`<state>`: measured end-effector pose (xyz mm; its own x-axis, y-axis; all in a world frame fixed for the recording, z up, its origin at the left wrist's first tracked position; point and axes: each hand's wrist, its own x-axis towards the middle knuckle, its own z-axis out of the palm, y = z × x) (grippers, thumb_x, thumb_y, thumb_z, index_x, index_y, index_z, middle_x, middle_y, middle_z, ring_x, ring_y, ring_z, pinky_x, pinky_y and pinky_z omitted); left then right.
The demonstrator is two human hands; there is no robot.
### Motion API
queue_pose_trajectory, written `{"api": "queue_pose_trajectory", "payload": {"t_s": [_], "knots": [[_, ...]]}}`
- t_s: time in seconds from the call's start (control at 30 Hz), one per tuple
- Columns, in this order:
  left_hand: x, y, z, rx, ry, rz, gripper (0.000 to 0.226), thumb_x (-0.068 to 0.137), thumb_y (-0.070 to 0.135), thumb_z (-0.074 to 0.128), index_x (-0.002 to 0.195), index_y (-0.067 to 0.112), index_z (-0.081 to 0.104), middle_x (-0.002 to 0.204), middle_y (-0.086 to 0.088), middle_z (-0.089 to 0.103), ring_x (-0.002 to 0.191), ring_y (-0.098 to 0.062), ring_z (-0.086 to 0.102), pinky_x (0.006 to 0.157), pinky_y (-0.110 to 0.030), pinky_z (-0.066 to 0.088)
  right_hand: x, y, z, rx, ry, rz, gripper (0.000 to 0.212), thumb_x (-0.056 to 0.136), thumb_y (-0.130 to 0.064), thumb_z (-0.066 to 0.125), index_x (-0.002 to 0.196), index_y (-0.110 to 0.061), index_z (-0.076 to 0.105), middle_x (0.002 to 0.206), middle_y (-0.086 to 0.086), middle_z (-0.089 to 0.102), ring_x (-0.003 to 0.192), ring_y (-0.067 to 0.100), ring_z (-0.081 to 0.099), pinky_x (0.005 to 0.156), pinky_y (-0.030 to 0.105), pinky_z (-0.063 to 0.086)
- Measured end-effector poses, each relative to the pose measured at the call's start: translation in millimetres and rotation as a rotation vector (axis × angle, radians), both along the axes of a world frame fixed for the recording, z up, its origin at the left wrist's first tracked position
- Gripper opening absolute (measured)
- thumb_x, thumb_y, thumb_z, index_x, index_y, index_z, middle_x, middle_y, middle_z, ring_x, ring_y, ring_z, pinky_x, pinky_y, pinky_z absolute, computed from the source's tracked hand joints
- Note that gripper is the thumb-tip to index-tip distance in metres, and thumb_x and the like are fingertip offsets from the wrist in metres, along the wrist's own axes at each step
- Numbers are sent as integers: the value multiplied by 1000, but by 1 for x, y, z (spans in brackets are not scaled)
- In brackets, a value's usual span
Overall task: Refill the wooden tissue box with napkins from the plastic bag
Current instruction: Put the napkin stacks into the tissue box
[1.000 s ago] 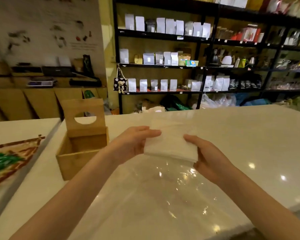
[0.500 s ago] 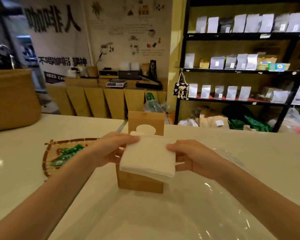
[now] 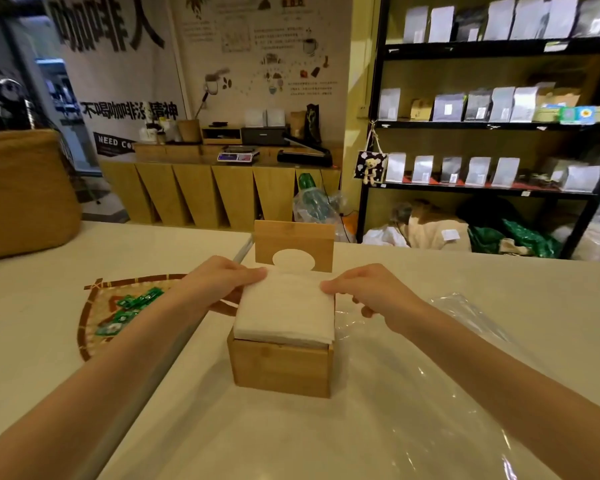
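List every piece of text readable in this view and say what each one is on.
"咖啡人": large black characters, top of the wall banner.
"不喝咖啡没精神": lower on the same banner, fifth character partly hidden.
"NEED CO": black sign below the banner, cut off by items in front.
Illustrated wall poster: small print, too blurred to read.
Shelf pouch labels: too small to read.
Wooden tissue box, napkins: no text.

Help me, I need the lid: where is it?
In the head view, the lid stands upright just behind the box, centre frame, beyond the napkins.
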<state>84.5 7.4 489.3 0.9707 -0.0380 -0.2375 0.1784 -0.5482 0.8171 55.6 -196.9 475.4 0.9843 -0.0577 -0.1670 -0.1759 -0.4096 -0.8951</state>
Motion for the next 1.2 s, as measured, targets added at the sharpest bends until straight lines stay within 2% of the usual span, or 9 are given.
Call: {"api": "queue_pose_trajectory", "payload": {"t_s": [0.17, 0.27, 0.37, 0.47, 0.6, 0.77, 0.87, 1.0, 1.2], "knots": [[6, -3, -5, 138, -80, 5, 41, 83, 40, 58, 109, 8, 64, 78, 7, 54, 72, -9, 50, 63, -25, 45, 5, 0, -6, 20, 1, -29, 27, 76, -26, 73, 96, -7, 71, 88, -6, 57, 87, 12, 49, 75, 27, 38], [8, -2, -11, 186, -80, 0, 43, 82, 39, 60, 111, 7, 65, 108, -4, 62, 91, -17, 50, 78, -31, 39, 5, 2, -10, -15, -14, -39, 14, 73, -27, 76, 78, -14, 72, 96, -2, 61, 100, 17, 51, 79, 28, 37], [8, -1, -17, 204, -98, -47, 39, 82, 37, 61, 107, 6, 68, 136, -5, 52, 117, -24, 48, 87, -32, 38, 8, 5, -15, -99, -63, -56, 11, 69, -27, 77, 69, -18, 71, 110, 4, 57, 120, 23, 43, 84, 29, 35], [7, -4, -23, 271, -165, -82, 35, 82, 34, 62, 95, 2, 72, 139, -3, 49, 122, -22, 46, 93, -34, 38, 5, 10, -20, -254, -179, -46, 18, 71, -22, 75, 82, -9, 74, 118, 3, 53, 129, 21, 30, 96, 33, 31], [7, -6, -28, 475, -285, -135, 31, 83, 34, 62, 91, 7, 74, 139, -1, 49, 134, -20, 30, 106, -39, 29, 1, 20, -20, -473, -292, -70, 10, 73, -20, 71, 77, -11, 74, 135, 2, 48, 131, 20, 27, 106, 35, 26], [7, -12, -37, 769, -346, -152, 30, 82, 43, 58, 87, 17, 74, 142, 1, 45, 139, -23, 19, 113, -50, 14, 3, 31, -17, -791, -199, 11, 21, 80, -29, 63, 89, -12, 72, 119, 4, 57, 128, 27, 29, 105, 40, 24], [4, -18, -41, 863, -384, -149, 32, 83, 44, 55, 87, 17, 73, 139, -1, 48, 140, -23, 19, 113, -54, 7, 4, 37, -16, -892, -147, 25, 15, 81, -28, 60, 82, -13, 64, 113, 5, 59, 128, 30, 29, 107, 46, 20], [3, -22, -42, 995, -383, -152, 36, 83, 49, 52, 90, 19, 71, 133, -2, 54, 140, -23, 21, 113, -57, 4, 3, 46, -15, -1057, -153, 52, 12, 85, -23, 55, 77, -17, 47, 112, 8, 61, 128, 32, 32, 110, 57, 10], [-2, -25, -40, 1142, -543, -82, 29, 81, 47, 57, 96, 25, 68, 137, -2, 51, 139, -24, 24, 113, -57, -2, 0, 51, -18, -1204, -223, 23, 10, 84, -16, 56, 78, -17, 49, 96, 6, 65, 122, 33, 40, 108, 68, 0]]}}
